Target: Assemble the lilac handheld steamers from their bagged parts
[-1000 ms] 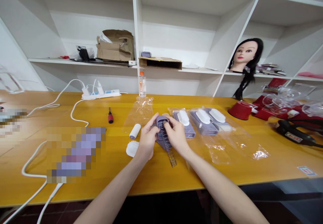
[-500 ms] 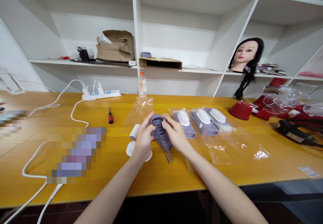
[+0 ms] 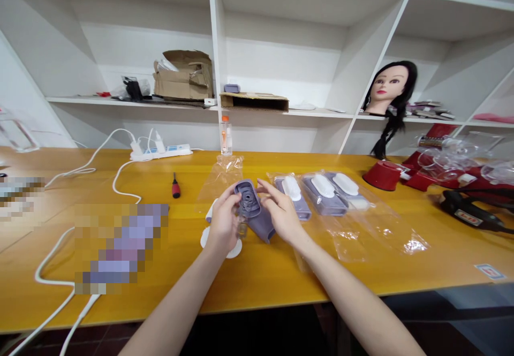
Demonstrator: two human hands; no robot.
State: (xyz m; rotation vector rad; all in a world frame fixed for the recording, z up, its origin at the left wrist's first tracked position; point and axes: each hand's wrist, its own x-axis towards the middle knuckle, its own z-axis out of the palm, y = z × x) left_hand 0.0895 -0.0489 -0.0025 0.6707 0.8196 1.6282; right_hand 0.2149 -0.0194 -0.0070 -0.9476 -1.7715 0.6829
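Observation:
My left hand (image 3: pixel 224 219) grips a purple-grey plastic part (image 3: pixel 249 207), its rounded rectangular rim and ringed recess turned up toward me. A translucent piece (image 3: pixel 242 229) hangs just below the part beside my fingers. Close on the right, my right hand (image 3: pixel 281 210) has its fingers apart and holds nothing that I can see. Under and between the hands lies a second purple-grey piece (image 3: pixel 263 226). Partly covered by my left hand are a white disc-like piece (image 3: pixel 234 249) and a white cylinder end (image 3: pixel 209 214).
Several purple-grey housings with white oval pieces (image 3: pixel 322 185) lie bagged on the right. A red-handled screwdriver (image 3: pixel 175 187) and a power strip (image 3: pixel 171 151) are to the left. A clear bottle (image 3: pixel 226 136) stands behind. Red bases (image 3: pixel 381 175) and a black tool (image 3: pixel 461 209) sit far right.
The plastic part has tilted and turned in my left hand, showing more of its recess. My right hand has come off it. The translucent tail has swung left, uncovering the piece beneath.

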